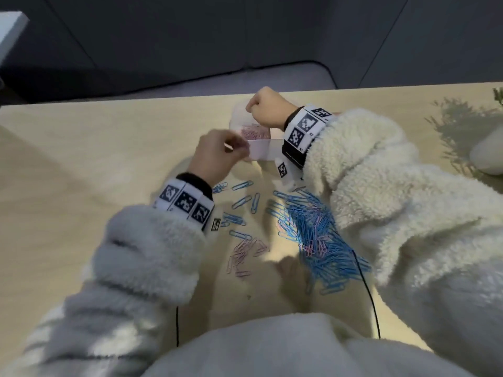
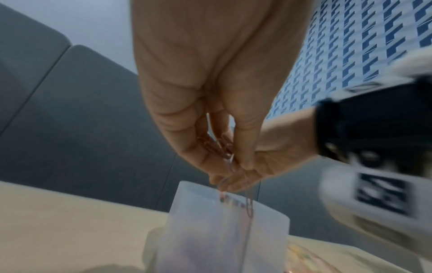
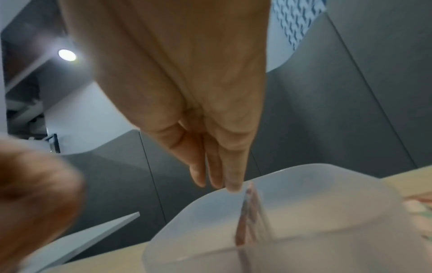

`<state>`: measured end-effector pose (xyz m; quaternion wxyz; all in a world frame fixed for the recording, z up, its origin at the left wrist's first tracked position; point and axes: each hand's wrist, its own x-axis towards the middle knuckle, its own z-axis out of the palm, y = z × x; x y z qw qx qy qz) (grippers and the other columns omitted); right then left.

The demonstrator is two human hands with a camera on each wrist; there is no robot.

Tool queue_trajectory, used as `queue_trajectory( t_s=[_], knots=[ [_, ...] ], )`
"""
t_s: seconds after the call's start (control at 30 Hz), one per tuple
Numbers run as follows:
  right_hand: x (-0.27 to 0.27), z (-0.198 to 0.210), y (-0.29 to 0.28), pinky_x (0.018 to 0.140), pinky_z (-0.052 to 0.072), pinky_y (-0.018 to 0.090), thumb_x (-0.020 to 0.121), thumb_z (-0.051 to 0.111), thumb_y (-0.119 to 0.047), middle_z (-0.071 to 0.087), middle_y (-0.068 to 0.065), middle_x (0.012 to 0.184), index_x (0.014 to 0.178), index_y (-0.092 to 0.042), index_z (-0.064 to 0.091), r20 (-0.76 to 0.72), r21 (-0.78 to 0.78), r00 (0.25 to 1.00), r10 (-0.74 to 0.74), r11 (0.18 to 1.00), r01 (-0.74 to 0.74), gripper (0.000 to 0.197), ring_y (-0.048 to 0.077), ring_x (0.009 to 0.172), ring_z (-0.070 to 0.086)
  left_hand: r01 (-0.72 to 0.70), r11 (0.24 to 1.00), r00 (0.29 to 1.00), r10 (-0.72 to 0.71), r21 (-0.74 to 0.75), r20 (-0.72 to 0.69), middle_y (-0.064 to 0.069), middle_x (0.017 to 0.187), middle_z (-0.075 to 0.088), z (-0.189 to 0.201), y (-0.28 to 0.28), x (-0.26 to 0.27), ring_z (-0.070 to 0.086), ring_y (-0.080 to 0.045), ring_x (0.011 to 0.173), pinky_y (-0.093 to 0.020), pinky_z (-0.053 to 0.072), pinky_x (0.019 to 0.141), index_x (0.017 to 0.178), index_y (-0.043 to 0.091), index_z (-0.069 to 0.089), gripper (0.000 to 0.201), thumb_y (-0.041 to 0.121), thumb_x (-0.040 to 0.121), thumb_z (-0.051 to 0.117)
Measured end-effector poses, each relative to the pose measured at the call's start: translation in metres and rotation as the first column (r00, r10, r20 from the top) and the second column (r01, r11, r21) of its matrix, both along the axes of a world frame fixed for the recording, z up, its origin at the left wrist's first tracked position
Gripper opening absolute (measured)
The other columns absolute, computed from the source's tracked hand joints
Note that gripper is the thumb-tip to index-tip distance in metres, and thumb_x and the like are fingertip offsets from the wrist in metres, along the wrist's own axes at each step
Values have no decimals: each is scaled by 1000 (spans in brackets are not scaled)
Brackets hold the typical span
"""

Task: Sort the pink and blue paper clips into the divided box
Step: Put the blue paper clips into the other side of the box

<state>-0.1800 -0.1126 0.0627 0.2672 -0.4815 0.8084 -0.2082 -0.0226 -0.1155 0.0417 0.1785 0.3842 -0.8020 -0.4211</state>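
A translucent divided box [image 1: 239, 118] stands at the table's far middle, with pink clips [image 1: 257, 134] in its near compartment. My left hand [image 1: 239, 148] hovers at the box's near wall and pinches several pink paper clips [image 2: 224, 147]. My right hand [image 1: 251, 110] hangs over the box with its fingers [image 3: 230, 177] pressed together, pointing down at the divider [image 3: 247, 212]. A pink clip [image 2: 250, 205] shows just below the right fingertips; whether it is held is unclear. A mixed, mostly blue pile [image 1: 321, 240] lies under my right forearm.
Scattered blue clips [image 1: 242, 201] and a small cluster of pink clips [image 1: 242, 257] lie on the table between my arms. A white rounded object [image 1: 487, 156] sits at the right edge. Black cables [image 1: 367, 295] run toward my body. A grey seat [image 1: 217, 83] stands beyond the far edge.
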Motion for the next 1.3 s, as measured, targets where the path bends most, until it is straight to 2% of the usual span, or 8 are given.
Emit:
queue_trajectory(
  t_s=[0.1,0.3,0.6,0.73,0.87,1.0,1.13,1.3],
  knots=[
    [-6,2,25,97,40,29,85,37,0,60,21,124,107,8,63,-41,-171,995,-90,982,82,35,31,119,53,-78,997,996,77,-15,-50,-4,76,64,8,-29,-28,56,-14,67,-29,51,70,86,5,70,12,11,76,65],
    [11,-20,108,101,28,23,85,44,-2,41,15,140,105,-1,60,-137,-344,990,-15,938,-34,26,28,125,46,-46,980,962,96,-194,256,-10,103,71,-4,-54,-71,64,-25,97,-26,46,78,92,9,71,15,11,80,62],
    [39,-52,198,75,45,37,84,44,-6,58,12,102,96,-7,61,-166,-74,970,175,979,-189,21,33,88,59,130,953,901,2,-273,434,-13,98,71,-14,-47,-82,64,-31,95,-31,46,77,88,6,73,11,13,82,66],
    [61,-65,214,64,43,35,86,28,-27,64,13,91,85,-9,58,-198,106,938,284,958,-268,35,35,84,61,112,947,944,-6,-301,330,-6,106,66,-5,-39,-72,61,-26,97,-32,46,83,93,11,66,20,25,78,68],
    [79,-77,226,71,48,39,92,40,-27,63,18,99,90,-6,57,-268,251,914,303,938,-237,28,37,93,62,67,922,990,-13,-382,141,-9,86,66,1,1,-33,59,-27,82,-31,43,72,81,12,63,18,26,81,51],
    [88,-74,239,74,47,37,93,43,-43,65,19,100,91,-5,60,-307,343,909,281,924,-169,42,38,96,63,277,924,913,-166,-265,373,0,75,60,-22,44,45,56,-22,70,-35,47,67,81,15,60,17,30,87,55],
    [97,-72,240,75,47,36,89,48,-50,65,18,102,92,-6,61,-265,369,932,249,919,-141,46,36,99,62,295,953,832,-223,-64,508,0,86,59,-49,73,103,54,-17,75,-31,44,69,97,15,58,31,42,82,63],
    [106,-81,225,76,47,36,82,63,-29,64,20,104,94,-3,63,-115,333,980,162,936,-115,29,36,99,61,242,970,853,-221,15,473,2,102,51,-71,101,113,52,-14,78,-31,50,78,110,15,54,65,50,61,79]
  ],
)
